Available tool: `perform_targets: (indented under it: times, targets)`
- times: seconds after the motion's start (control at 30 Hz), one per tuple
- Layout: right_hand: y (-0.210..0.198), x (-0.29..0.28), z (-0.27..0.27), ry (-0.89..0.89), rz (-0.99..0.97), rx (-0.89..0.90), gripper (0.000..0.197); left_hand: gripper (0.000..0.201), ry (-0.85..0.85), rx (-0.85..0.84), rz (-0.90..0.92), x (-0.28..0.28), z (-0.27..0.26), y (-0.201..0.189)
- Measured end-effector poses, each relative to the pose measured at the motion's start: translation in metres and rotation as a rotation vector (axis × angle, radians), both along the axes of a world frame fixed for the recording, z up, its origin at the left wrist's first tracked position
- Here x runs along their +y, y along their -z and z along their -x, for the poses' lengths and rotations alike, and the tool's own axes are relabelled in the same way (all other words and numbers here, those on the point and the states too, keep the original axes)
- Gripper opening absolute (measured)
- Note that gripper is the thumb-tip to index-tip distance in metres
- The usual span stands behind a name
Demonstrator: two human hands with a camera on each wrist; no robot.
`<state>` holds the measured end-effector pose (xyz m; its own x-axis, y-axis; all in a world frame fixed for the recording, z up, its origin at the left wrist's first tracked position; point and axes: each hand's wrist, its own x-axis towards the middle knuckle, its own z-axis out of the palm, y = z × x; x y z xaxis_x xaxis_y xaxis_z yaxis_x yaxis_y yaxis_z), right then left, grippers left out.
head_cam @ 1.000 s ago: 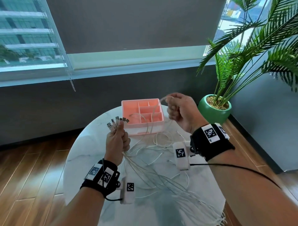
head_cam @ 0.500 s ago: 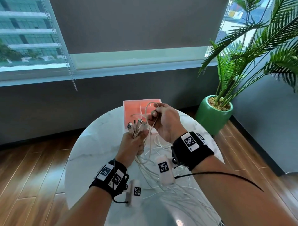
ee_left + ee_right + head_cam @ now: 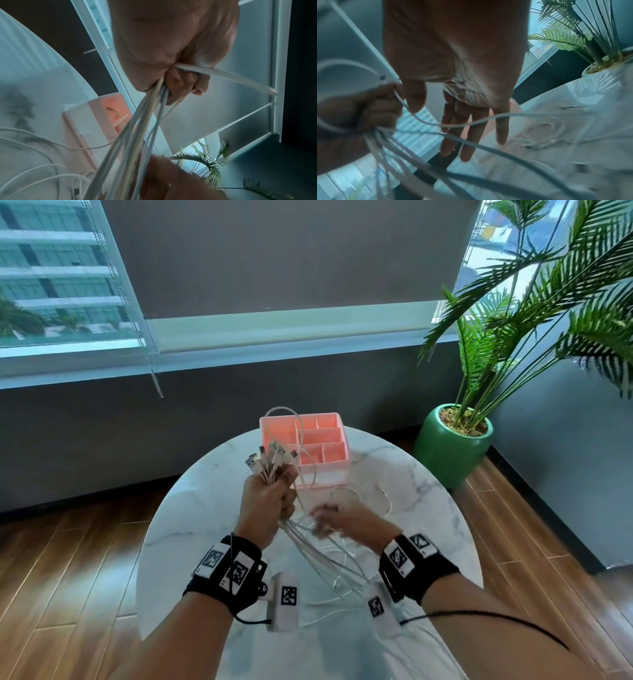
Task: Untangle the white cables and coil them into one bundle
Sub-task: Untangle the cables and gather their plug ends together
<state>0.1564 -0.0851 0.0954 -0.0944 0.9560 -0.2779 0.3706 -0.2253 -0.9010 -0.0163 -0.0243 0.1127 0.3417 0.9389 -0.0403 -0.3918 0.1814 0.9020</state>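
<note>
Where the cables (image 3: 318,553) run down past the wrists, they blur and the near table (image 3: 178,529) edge is cut off by the arms. The left hand (image 3: 267,501), fisted, grips the cables just below their plugs (image 3: 270,460), which fan up in front of the pink tray (image 3: 329,450). One loop arcs over the tray. The right hand (image 3: 342,520) is motion-blurred in the head view; the wrist view shows its fingers (image 3: 467,135) straight and spread, strands crossing them. Bare marble lies left of the hands. A plant (image 3: 455,440) stands right of the table.
</note>
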Motion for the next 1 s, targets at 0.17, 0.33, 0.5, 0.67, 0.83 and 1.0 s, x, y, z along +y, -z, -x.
perform_targets:
  times: [0.17, 0.33, 0.5, 0.67, 0.83, 1.0]
  targets:
    - [0.065, -0.025, -0.054, 0.082, 0.026, -0.400, 0.020, 0.008, -0.083, -0.004, 0.011, 0.012, 0.012, 0.000]
    - [0.059, -0.027, -0.102, 0.499, 0.084, -0.259, 0.024, 0.006, -0.130, 0.012, 0.049, 0.016, 0.020, 0.007]
    - [-0.040, -0.015, -0.106, 0.662, -0.229, 0.194, 0.031, 0.033, -0.145, 0.032, 0.072, 0.013, 0.016, 0.009]
    - [-0.141, -0.006, -0.109, 0.645, -0.662, 0.257, 0.025, 0.023, -0.140, 0.089, 0.034, 0.010, 0.011, 0.009]
    - [-0.181, -0.018, -0.144, 0.772, -0.803, 0.092, 0.019, 0.014, -0.123, 0.105, 0.023, 0.011, 0.011, 0.010]
    - [-0.148, -0.030, -0.213, 1.133, -0.660, -0.100, 0.016, 0.025, -0.158, 0.058, 0.107, 0.015, 0.013, 0.014]
